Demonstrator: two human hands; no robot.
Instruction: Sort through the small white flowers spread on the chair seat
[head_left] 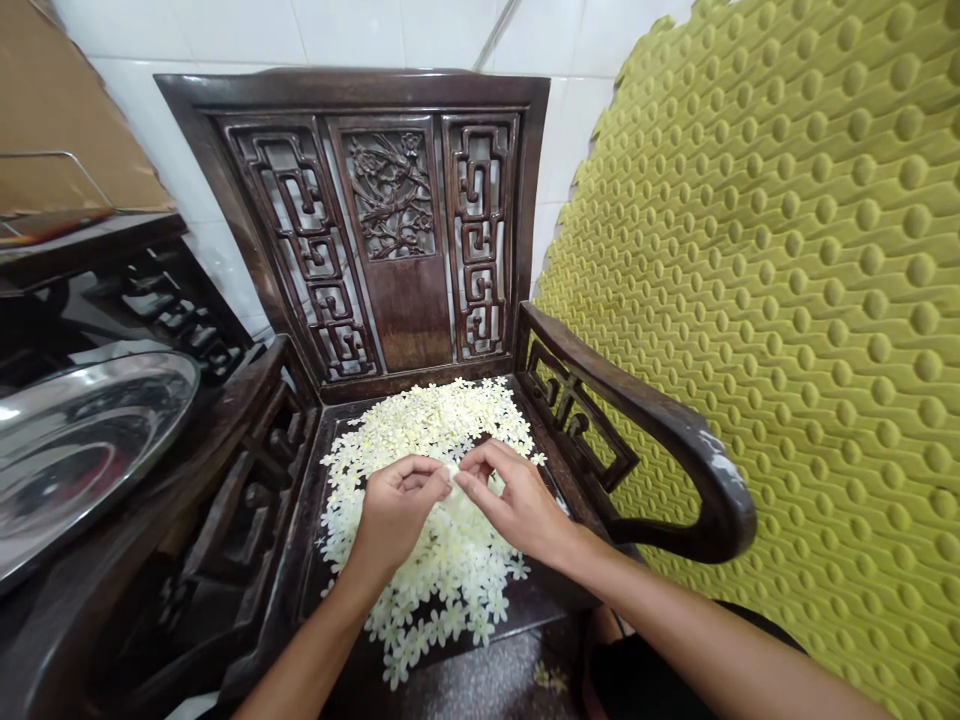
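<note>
Left hand (397, 510) and right hand (517, 500) are held narrow, a pale blossom (454, 480) pinched between them above white blossoms (427, 420) heaped on a dark carved wooden chair (382, 90) (a steel basin (75, 450) is kept left); the loose heap could be scattered off the seat by a careless brush of the wrists.
</note>
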